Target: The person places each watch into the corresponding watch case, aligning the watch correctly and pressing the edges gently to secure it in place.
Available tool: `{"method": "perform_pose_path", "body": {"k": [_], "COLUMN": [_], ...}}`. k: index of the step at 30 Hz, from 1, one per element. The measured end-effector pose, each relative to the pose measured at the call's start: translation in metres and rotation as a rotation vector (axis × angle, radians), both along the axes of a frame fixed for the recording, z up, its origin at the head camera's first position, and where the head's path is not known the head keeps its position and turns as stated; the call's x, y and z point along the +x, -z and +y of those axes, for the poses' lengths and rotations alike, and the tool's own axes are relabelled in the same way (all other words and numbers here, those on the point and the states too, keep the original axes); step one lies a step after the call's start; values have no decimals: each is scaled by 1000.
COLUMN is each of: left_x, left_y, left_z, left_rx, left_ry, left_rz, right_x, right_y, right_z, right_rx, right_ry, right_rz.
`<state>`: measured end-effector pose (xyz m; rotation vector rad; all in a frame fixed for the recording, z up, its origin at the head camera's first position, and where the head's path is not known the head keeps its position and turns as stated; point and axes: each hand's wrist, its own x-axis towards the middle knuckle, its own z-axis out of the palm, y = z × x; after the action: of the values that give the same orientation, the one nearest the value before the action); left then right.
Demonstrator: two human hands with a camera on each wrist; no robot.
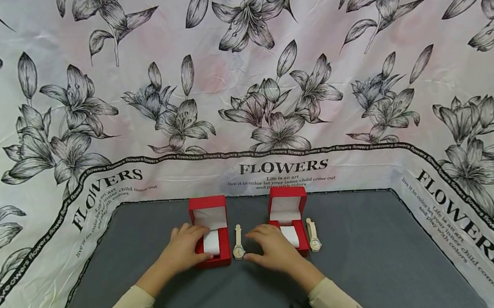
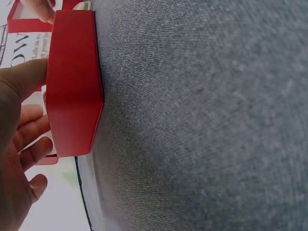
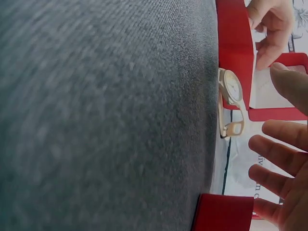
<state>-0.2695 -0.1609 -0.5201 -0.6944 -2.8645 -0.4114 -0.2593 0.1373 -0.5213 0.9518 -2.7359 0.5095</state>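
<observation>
An open red box (image 1: 224,248) with a white cushion (image 1: 211,243) inside stands left of centre. My left hand (image 1: 182,248) reaches over its left wall, index finger at the cushion's far end and thumb near its front end. The left wrist view shows the thumb (image 2: 29,77) at the box edge and the other fingers spread loosely. Right of that box lies a light-strapped wristwatch (image 1: 238,244), dial toward me. My right hand (image 1: 273,247) is just right of this watch, thumb and fingers apart with nothing between them, overlapping the left side of a second red box (image 1: 302,236).
The second box also stands open, with a white cushion (image 1: 290,235) inside. Another light-strapped wristwatch (image 1: 313,238) lies close to its right. Behind the grey table (image 1: 378,261), a flower-printed cloth (image 1: 344,168) hangs down to the table's edge.
</observation>
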Motion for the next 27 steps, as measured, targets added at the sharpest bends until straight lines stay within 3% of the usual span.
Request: {"method": "perform_pose_path", "body": {"k": [11, 18, 27], "left_x": [-1, 1, 1], "left_y": [-3, -1, -1], "left_z": [3, 4, 4], "left_rx": [30, 24, 68], "left_ry": [-17, -20, -42], "left_rz": [-12, -11, -46], "right_x": [-7, -8, -9], "right_y": [4, 10, 16], "right_z": [-12, -16, -23], "right_rx": [69, 85, 66], "right_ry": [31, 63, 72], "right_rz": [-35, -76, -69]}}
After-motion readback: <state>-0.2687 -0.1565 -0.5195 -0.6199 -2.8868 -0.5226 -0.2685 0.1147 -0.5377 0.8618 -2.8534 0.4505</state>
